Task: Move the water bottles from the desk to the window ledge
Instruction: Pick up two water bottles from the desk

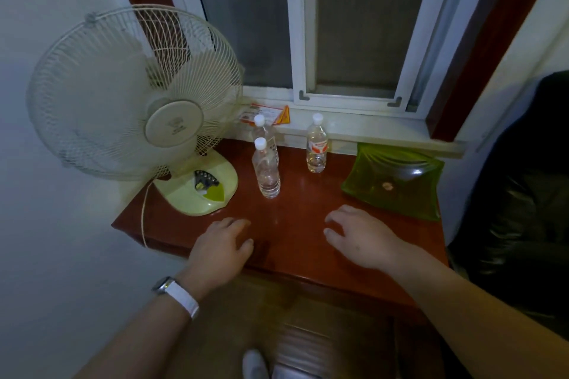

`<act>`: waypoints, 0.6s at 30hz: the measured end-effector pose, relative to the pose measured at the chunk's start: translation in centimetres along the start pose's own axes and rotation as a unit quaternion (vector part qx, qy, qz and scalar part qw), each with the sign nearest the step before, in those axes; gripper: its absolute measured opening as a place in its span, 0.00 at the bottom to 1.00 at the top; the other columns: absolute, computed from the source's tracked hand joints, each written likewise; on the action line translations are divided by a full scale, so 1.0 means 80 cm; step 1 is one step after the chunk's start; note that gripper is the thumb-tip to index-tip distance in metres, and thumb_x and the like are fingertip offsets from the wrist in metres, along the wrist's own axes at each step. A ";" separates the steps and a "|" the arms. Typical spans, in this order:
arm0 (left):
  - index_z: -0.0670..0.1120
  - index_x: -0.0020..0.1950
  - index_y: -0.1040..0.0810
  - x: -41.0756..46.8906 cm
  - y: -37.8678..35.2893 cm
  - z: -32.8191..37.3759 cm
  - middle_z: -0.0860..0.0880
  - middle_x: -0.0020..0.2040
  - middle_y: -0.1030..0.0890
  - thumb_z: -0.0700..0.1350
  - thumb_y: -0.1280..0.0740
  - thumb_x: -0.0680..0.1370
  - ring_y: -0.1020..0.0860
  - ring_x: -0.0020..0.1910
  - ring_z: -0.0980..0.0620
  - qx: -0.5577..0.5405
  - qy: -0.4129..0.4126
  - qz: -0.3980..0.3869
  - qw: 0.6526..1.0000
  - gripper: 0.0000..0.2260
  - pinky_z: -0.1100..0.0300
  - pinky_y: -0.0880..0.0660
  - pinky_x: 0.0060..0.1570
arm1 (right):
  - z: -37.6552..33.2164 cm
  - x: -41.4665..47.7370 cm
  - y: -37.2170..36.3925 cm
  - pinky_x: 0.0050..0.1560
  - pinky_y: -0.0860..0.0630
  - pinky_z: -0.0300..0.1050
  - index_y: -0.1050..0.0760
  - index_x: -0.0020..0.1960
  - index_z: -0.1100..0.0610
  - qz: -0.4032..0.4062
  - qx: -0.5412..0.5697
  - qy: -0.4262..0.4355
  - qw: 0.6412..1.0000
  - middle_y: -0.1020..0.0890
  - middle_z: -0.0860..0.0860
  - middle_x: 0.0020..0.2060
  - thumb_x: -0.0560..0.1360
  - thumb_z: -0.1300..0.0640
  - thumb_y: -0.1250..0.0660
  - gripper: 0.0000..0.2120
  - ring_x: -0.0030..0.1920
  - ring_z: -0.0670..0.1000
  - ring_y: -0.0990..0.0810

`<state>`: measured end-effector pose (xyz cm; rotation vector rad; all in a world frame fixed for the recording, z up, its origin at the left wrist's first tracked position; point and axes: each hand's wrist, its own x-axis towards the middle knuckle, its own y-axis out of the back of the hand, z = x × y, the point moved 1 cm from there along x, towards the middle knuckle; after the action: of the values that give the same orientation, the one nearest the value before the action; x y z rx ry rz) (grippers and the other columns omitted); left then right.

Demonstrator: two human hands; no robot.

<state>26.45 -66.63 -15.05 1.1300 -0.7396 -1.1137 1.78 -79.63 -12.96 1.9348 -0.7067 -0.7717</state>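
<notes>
Three clear water bottles with white caps stand upright on the red desk point(286, 243). The nearest bottle point(266, 172) is left of centre, a second bottle point(264, 131) stands right behind it, and a third bottle point(316, 148) with a red label stands further right near the window ledge point(375, 129). My left hand point(222, 244) rests on the desk's front part, fingers apart, holding nothing. My right hand point(358, 237) rests likewise to the right, also holding nothing. Both hands are well short of the bottles.
A large white desk fan point(135, 95) fills the desk's left end, its cord hanging over the front edge. A green glass dish point(397, 181) lies at the right. An orange-and-white leaflet point(271, 115) lies on the ledge's left part. A dark chair point(520, 194) stands on the right.
</notes>
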 end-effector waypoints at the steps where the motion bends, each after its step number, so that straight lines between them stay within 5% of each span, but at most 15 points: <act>1: 0.53 0.71 0.29 0.012 -0.001 -0.005 0.52 0.69 0.27 0.54 0.36 0.79 0.30 0.67 0.48 -0.005 0.000 0.003 1.000 0.21 0.52 0.29 0.63 | 0.001 0.011 0.001 0.62 0.28 0.51 0.27 0.67 0.49 -0.001 0.003 -0.004 1.000 0.26 0.46 0.60 0.79 0.42 0.43 0.20 0.62 0.51 0.26; 18: 0.47 0.70 0.26 0.234 -0.067 -0.115 0.47 0.67 0.25 0.49 0.33 0.79 0.25 0.63 0.49 -0.186 0.001 -0.083 0.979 0.20 0.57 0.30 0.62 | -0.025 0.193 -0.006 0.61 0.29 0.46 0.25 0.64 0.53 -0.007 0.031 -0.119 0.992 0.24 0.50 0.58 0.80 0.45 0.40 0.18 0.59 0.51 0.23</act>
<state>38.95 -81.58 -24.15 0.8827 -0.4151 -1.3286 13.29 -89.69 -16.14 1.9226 -0.8706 -1.0114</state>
